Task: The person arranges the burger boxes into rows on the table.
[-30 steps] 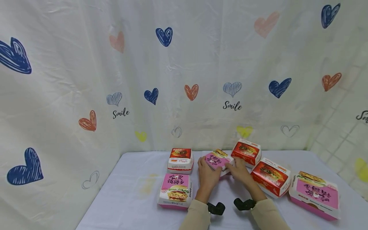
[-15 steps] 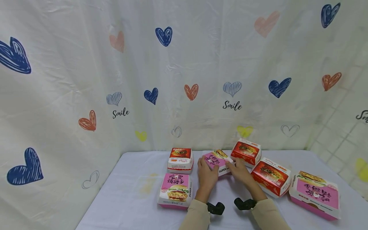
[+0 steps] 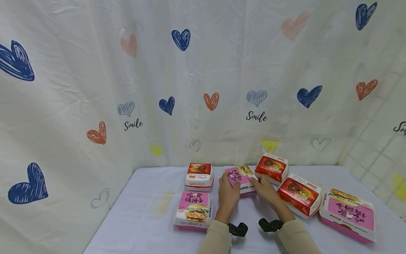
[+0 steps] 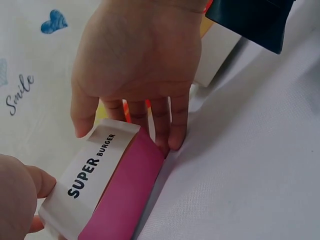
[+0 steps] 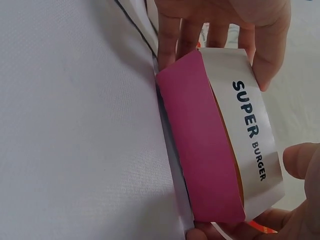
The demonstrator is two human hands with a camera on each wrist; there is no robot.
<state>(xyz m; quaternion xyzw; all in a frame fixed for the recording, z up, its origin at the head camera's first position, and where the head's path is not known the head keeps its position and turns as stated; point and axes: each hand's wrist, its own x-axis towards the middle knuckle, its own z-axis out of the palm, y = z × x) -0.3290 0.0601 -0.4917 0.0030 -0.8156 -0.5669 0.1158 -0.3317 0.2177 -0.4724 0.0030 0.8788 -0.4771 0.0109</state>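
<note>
A pink-and-white burger box is between both hands near the back of the table, its "SUPER BURGER" side facing the person. My left hand holds its left end, thumb up on the lid and fingers down along the side. The opposite end is gripped by my right hand, with the thumb at the lid's edge. In the left wrist view the burger box has a white lid side above a pink base. The right wrist view has the pink base low, close over the white cloth.
Left of the hands stand a red burger box and, in front of it, a pink one. To the right are two red boxes and a larger pink box. A heart-print curtain hangs behind the white-covered table.
The burger box between the hands has turned clockwise as seen from above, its lettered side swinging round to face the person. Both hands have shifted only slightly.
</note>
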